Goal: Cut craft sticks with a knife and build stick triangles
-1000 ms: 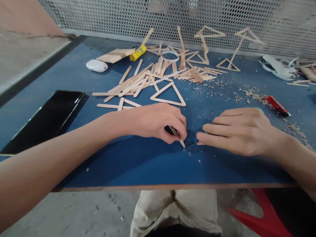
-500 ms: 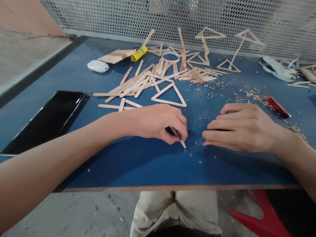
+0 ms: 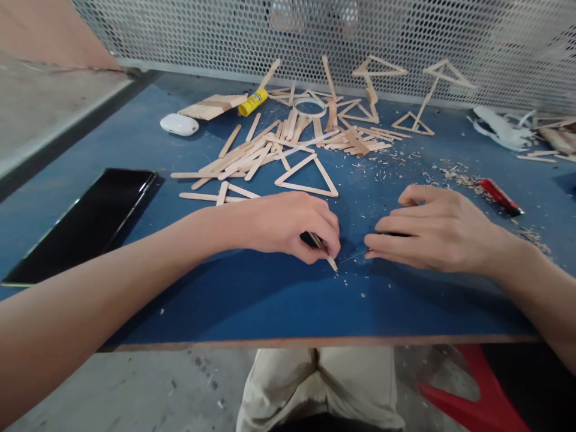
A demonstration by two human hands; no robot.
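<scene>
My left hand pinches a wooden craft stick low over the blue table, its end poking out below the fingertips. My right hand hovers just to the right, fingers bent and pressed together. Whatever sits between its fingers is mostly hidden; only a faint thin line shows near the fingertips. Small wood chips lie on the table between and below the hands. Just beyond my left hand is a triangle of craft sticks, and a second stick shape is partly covered by my left forearm.
A pile of craft sticks, a tape ring and a yellow glue stick lie farther back. A phone and white earbud case are left. A red cutter-like tool lies right. Stick structures lean near the mesh panel.
My right hand has shifted slightly left and up. The left hand keeps its pinch on the craft stick almost unmoved. The view has turned a little.
</scene>
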